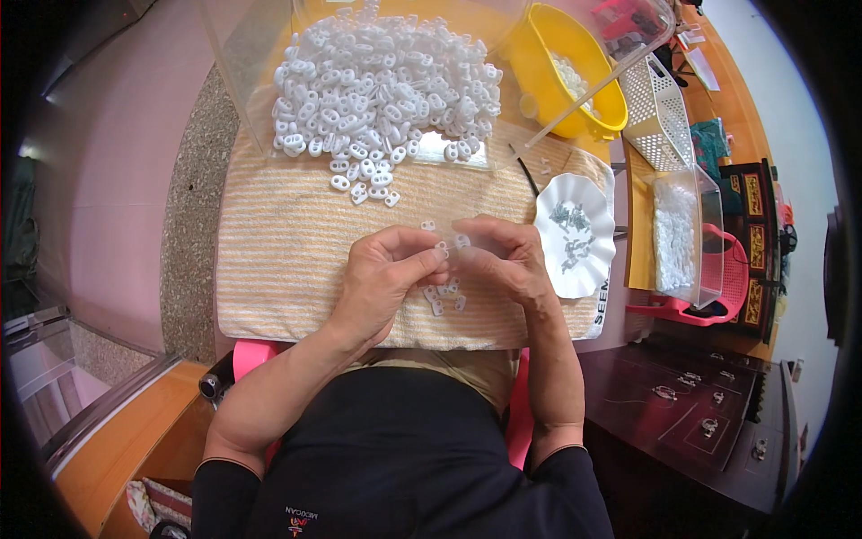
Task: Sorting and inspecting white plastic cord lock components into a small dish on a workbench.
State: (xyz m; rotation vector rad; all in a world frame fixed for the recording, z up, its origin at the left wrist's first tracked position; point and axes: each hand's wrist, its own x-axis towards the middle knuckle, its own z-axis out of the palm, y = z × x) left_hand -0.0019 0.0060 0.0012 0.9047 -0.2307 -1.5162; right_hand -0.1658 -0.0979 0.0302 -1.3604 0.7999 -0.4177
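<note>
My left hand (382, 278) pinches a small white plastic piece (443, 249) with a round hole between thumb and forefinger. Just across from it, my right hand (512, 256) grips another small white piece (462, 241) the same way. The two pieces are close, with a slight gap between them. Below my fingers, several loose white pieces (438, 306) lie on the striped towel (296, 269); one more sits just beyond my hands. A scalloped white dish (575, 282) to the right holds small dark bits (575, 247), too tiny to name surely.
A big pile of white two-hole oval pieces (377, 81) spills from a clear box onto the towel. A thin black stick (524, 171) lies by the dish. Farther right are a yellow basin (529, 45), a perforated white basket (653, 108) and a clear tub of white pieces (673, 238).
</note>
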